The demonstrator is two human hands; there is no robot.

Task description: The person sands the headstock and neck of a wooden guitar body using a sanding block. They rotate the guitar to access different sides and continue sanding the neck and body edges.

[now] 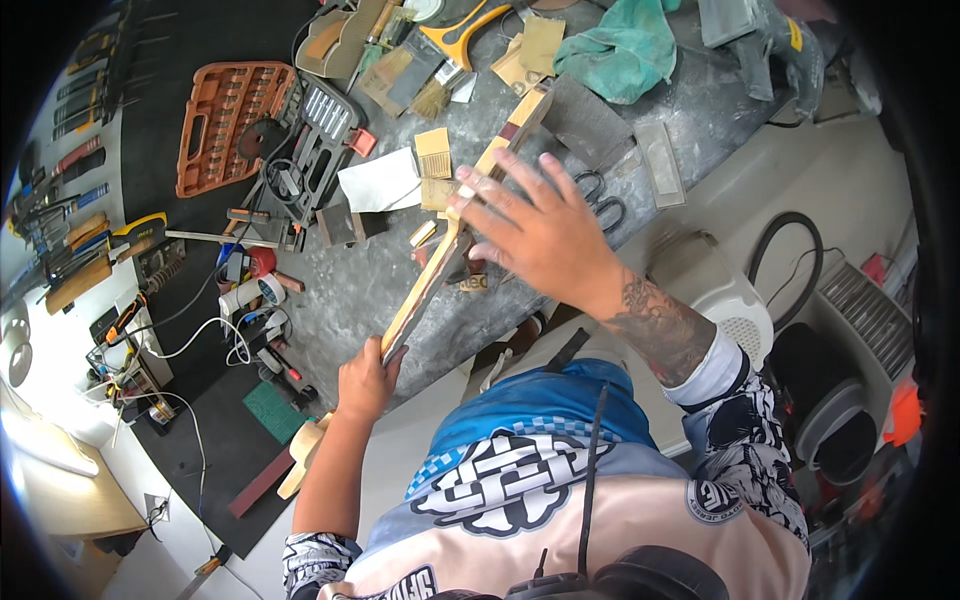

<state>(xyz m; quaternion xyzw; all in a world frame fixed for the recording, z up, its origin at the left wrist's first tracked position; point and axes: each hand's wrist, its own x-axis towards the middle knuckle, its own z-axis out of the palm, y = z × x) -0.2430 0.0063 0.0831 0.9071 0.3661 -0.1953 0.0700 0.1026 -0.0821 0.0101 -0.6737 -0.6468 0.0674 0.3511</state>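
Observation:
A long, narrow, shaped piece of pale wood [432, 276] runs diagonally over the grey worktable, with a dark layer along one edge and a dark red band near its far end. My left hand [366, 383] is wrapped round its near end at the table's edge. Over its middle is my right hand [545, 230], fingers spread, the fingertips at or just above the wood; contact there is hard to tell. Beneath the right hand a small dark object is mostly hidden. Black-handled scissors [606, 208] lie beside that hand, and a dark grey abrasive sheet [588, 122] lies beyond it.
The worktable [320, 330] holds a white paper [381, 181], sandpaper pieces [433, 153], an open orange tool case [225, 125], a green cloth [620, 50] and a yellow-handled scraper [465, 35]. Cables and tools crowd the left. A white plastic chair [735, 320] stands at right.

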